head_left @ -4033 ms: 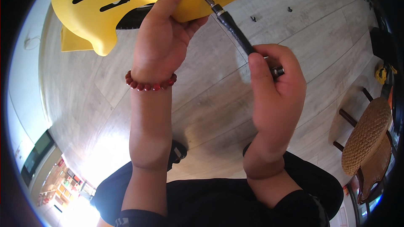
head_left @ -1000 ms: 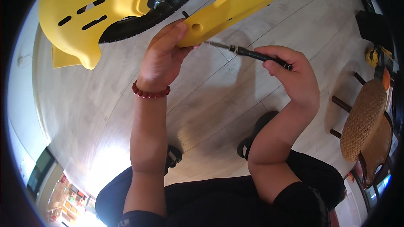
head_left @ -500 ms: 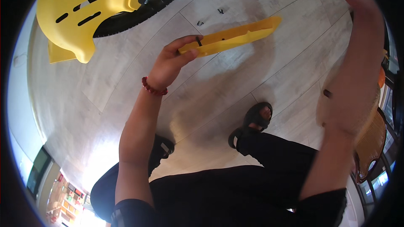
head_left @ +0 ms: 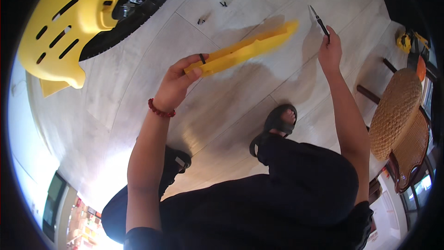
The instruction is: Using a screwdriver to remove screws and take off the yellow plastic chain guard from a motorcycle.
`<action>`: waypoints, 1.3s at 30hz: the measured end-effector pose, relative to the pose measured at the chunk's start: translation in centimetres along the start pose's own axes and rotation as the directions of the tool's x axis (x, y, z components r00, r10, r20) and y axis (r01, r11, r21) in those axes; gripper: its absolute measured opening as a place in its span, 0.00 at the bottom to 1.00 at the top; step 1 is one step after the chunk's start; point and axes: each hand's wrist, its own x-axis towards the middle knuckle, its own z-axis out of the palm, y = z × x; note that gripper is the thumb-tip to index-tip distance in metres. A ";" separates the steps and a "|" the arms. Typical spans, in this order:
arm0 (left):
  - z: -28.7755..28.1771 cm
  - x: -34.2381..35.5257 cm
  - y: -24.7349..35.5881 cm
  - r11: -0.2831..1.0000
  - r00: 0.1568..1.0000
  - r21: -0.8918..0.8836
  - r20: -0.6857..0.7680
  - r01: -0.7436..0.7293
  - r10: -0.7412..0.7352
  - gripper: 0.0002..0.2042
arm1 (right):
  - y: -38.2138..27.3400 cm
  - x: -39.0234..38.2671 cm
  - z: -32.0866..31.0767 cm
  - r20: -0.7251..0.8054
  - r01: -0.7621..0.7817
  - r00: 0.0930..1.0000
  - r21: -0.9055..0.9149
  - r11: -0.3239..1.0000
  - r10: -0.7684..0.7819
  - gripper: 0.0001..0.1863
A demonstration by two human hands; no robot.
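A long, trough-shaped yellow plastic part [head_left: 249, 48] is pinched at its near end in my left hand [head_left: 178, 76], held above the floor. A narrow black strip [head_left: 202, 59] shows at that end, beside my fingers. Farther right, my right hand [head_left: 329, 54] is closed around the dark handle of a slim tool [head_left: 319, 20] with a pointed, pale metal tip. That tip points up and away, apart from the yellow part; its exact kind is not clear.
Upper left stands a yellow slotted plastic body [head_left: 58, 32] over a black tyre [head_left: 134, 21]. Small dark fasteners [head_left: 224, 4] lie on the plank floor [head_left: 138, 83]. At right are a woven-seat chair [head_left: 395, 111] and a yellow-and-black item [head_left: 403, 42]. My sandalled feet are below.
My right hand has come down from the upper right edge, now with the slim tool in it. My left hand and the yellow part sit slightly lower and farther left; the view has shifted.
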 end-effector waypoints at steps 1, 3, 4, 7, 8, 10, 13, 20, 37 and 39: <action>-0.2 -0.1 -0.1 0.999 0.999 0.027 -0.010 -0.033 0.033 0.17 | 0.2 -0.8 0.5 0.011 0.022 1.000 -0.049 0.999 -0.022 0.17; -0.2 0.1 0.0 0.998 1.000 0.058 0.000 -0.022 0.023 0.17 | 0.4 -0.4 1.2 0.006 0.055 0.998 -0.096 0.994 -0.054 0.18; -0.3 0.4 0.1 0.997 1.000 0.083 0.005 -0.012 0.011 0.17 | 0.3 -0.6 1.0 0.088 -0.016 0.996 -0.084 0.996 0.024 0.19; -0.2 0.9 0.5 0.996 1.000 0.087 0.024 -0.010 0.008 0.16 | 1.0 -1.6 1.1 0.171 0.010 0.985 -0.085 0.996 0.005 0.21; -0.4 1.0 0.5 0.997 1.000 0.083 0.024 -0.006 0.004 0.16 | 1.2 -1.5 1.2 0.155 0.118 0.982 -0.083 0.990 -0.104 0.23; -0.6 1.0 0.3 0.999 1.000 0.035 -0.007 0.018 -0.018 0.17 | 1.0 -2.0 0.9 0.158 0.141 0.980 -0.136 0.981 -0.119 0.24; -0.6 0.9 -0.2 1.000 0.999 0.001 -0.038 -0.008 0.008 0.17 | -0.4 -0.5 1.3 0.046 0.219 0.976 -0.240 0.946 -0.214 0.25; -0.5 0.1 -1.1 0.988 0.998 -0.151 -0.065 0.016 -0.026 0.21 | -11.7 12.8 4.9 0.135 0.445 0.844 0.362 0.819 -0.519 0.21; 1.7 1.9 0.4 0.960 0.996 -0.272 0.068 0.069 -0.052 0.30 | -7.9 14.8 5.2 0.299 0.085 0.896 0.612 0.786 -0.330 0.06; 2.0 1.7 0.8 0.951 0.996 -0.300 0.068 0.073 -0.055 0.28 | -8.8 13.5 1.4 0.365 -0.161 0.908 0.759 0.631 -0.207 0.06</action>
